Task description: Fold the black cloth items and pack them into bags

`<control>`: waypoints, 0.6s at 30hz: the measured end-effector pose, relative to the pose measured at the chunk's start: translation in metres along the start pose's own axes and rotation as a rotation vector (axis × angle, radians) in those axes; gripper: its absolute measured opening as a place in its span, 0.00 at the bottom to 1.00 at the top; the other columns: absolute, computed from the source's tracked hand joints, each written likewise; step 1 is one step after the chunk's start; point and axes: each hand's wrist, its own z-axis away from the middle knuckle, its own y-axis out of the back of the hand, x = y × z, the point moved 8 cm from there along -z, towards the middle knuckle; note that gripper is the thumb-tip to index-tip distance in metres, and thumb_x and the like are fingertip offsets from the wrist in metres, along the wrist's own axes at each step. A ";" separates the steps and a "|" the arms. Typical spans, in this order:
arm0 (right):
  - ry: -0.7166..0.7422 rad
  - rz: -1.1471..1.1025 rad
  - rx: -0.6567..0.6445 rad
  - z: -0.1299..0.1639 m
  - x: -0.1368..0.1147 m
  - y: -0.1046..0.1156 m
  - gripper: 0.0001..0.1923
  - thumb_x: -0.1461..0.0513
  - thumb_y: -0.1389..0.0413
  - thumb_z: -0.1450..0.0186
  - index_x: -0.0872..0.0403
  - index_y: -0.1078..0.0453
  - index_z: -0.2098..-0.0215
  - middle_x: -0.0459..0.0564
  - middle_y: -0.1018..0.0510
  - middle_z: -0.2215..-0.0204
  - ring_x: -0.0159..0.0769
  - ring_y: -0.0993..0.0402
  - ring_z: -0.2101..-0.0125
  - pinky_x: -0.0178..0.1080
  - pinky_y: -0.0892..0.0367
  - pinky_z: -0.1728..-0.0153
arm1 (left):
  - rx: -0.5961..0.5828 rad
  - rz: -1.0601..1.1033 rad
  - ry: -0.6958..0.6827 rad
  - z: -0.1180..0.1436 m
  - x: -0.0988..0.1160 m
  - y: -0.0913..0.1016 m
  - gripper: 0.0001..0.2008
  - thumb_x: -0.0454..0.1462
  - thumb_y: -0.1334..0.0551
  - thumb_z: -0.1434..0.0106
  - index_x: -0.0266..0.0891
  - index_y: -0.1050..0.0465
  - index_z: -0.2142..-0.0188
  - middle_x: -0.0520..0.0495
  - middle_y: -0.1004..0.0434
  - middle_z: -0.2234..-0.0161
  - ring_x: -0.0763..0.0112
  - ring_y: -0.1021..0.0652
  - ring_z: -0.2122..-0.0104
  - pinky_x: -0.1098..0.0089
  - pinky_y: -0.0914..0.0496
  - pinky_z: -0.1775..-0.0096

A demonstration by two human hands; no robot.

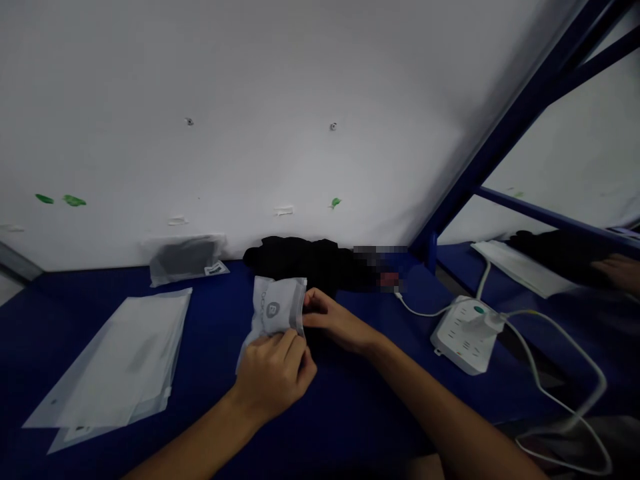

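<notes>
Frosted pale-grey plastic, soft and rectangular, makes up the small printed pouch (pixel 278 303) held between two bare hands above a flat dark-blue desktop (pixel 215 400). The left hand (pixel 273 377) is curled tight, its fingers bunched on the pouch's near right corner. The right hand (pixel 343 323) meets the darker grey edge strip (pixel 300 303) with thumb and forefinger set a little apart; whether they pinch it firmly cannot be told, as the tips are partly hidden.

The film looks thin and slick, so a hard pull by the left fingers against a loose right hold could crease the strip, tear it or let the pouch slip. Squeezing could also press on whatever lies inside, which does not show.

Just beyond the fingertips lies a crumpled black cloth bundle (pixel 300 257), near enough for the pouch to snag on it. Left of the left fingers rests a fanned stack of translucent plastic sleeves (pixel 130 360), likely to slide if an elbow brushes it. Right of the right fingers, a white rectangular power strip (pixel 465 333) trails a looped white cable (pixel 595 393); a sweeping forearm could catch it. Farther right, another person's hand (pixel 620 270) appears.
</notes>
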 end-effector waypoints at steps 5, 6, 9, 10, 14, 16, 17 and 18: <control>0.072 0.241 -0.195 0.009 -0.003 -0.011 0.27 0.66 0.33 0.50 0.50 0.40 0.57 0.42 0.30 0.63 0.29 0.35 0.69 0.33 0.35 0.70 | -0.028 -0.022 0.043 -0.001 -0.008 0.007 0.12 0.31 0.42 0.37 0.38 0.33 0.78 0.53 0.31 0.81 0.74 0.29 0.82 0.71 0.37 0.78; 0.096 0.254 -0.149 0.007 -0.001 -0.013 0.24 0.67 0.35 0.48 0.50 0.38 0.56 0.43 0.29 0.62 0.30 0.33 0.69 0.34 0.34 0.70 | -0.052 -0.029 0.040 0.001 -0.006 0.003 0.12 0.31 0.43 0.37 0.38 0.32 0.78 0.53 0.31 0.81 0.74 0.29 0.82 0.70 0.36 0.78; 0.187 0.290 0.038 0.002 0.003 -0.016 0.21 0.68 0.38 0.46 0.51 0.33 0.54 0.47 0.24 0.59 0.37 0.27 0.63 0.42 0.29 0.61 | -0.121 -0.070 0.017 0.007 0.002 -0.013 0.11 0.31 0.44 0.37 0.38 0.30 0.76 0.51 0.27 0.79 0.71 0.26 0.80 0.69 0.35 0.77; 0.209 0.280 0.097 0.000 0.004 -0.016 0.21 0.67 0.38 0.45 0.51 0.32 0.53 0.49 0.23 0.58 0.39 0.26 0.61 0.44 0.29 0.57 | -0.135 -0.093 0.009 0.009 0.005 -0.017 0.11 0.31 0.44 0.37 0.37 0.29 0.75 0.50 0.26 0.78 0.70 0.26 0.80 0.68 0.34 0.77; 0.207 0.115 0.150 -0.003 0.004 -0.015 0.19 0.60 0.36 0.42 0.54 0.28 0.53 0.51 0.20 0.58 0.44 0.24 0.56 0.48 0.30 0.51 | -0.136 -0.191 0.000 0.008 0.008 -0.021 0.11 0.30 0.44 0.36 0.38 0.28 0.74 0.50 0.25 0.77 0.68 0.25 0.79 0.66 0.33 0.76; 0.158 0.044 0.093 -0.003 0.004 -0.017 0.19 0.59 0.34 0.43 0.54 0.28 0.54 0.51 0.20 0.58 0.44 0.24 0.56 0.47 0.30 0.50 | -0.104 -0.210 0.008 0.005 0.004 -0.014 0.11 0.30 0.44 0.35 0.38 0.29 0.73 0.51 0.25 0.77 0.69 0.25 0.79 0.66 0.33 0.76; 0.117 0.012 0.063 -0.003 0.005 -0.018 0.20 0.58 0.34 0.43 0.54 0.28 0.54 0.51 0.20 0.59 0.43 0.24 0.57 0.47 0.30 0.51 | -0.094 -0.207 0.020 0.003 0.001 -0.010 0.11 0.31 0.44 0.35 0.38 0.29 0.74 0.51 0.26 0.77 0.70 0.25 0.80 0.67 0.33 0.76; 0.070 -0.019 0.030 -0.002 0.007 -0.019 0.20 0.57 0.34 0.43 0.54 0.28 0.54 0.50 0.20 0.60 0.42 0.24 0.58 0.46 0.29 0.53 | -0.093 -0.199 0.039 0.002 -0.003 -0.008 0.11 0.31 0.44 0.35 0.38 0.29 0.74 0.52 0.26 0.78 0.70 0.25 0.80 0.67 0.34 0.77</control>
